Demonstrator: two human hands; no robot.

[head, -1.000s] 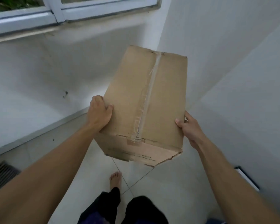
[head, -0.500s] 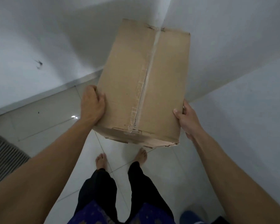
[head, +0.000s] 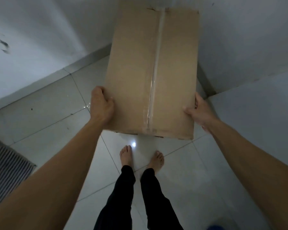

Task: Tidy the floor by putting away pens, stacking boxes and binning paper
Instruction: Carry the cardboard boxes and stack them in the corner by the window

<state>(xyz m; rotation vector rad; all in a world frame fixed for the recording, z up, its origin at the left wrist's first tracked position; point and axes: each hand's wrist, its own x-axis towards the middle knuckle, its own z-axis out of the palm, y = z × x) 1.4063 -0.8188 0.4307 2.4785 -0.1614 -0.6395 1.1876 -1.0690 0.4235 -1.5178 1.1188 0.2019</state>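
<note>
A large brown cardboard box (head: 133,72), taped shut along its middle seam, is held in front of me above the tiled floor, its far end toward the room's corner. My left hand (head: 102,107) grips its near left edge with the fingers curled under and the thumb on top. My right hand (head: 198,112) holds the near right edge, thumb on the top face, fingers hidden behind the side. No pens or paper are in view.
White walls (head: 40,39) meet in a corner behind the box. A white panel (head: 256,113) stands close on the right. A grey striped mat (head: 5,170) lies at the left edge. My bare feet (head: 126,155) stand on the glossy tiles just below the box.
The box has come down from window height toward the floor corner and now lies flatter. My view has tilted down, so the window is out of sight. Both hands keep their grip.
</note>
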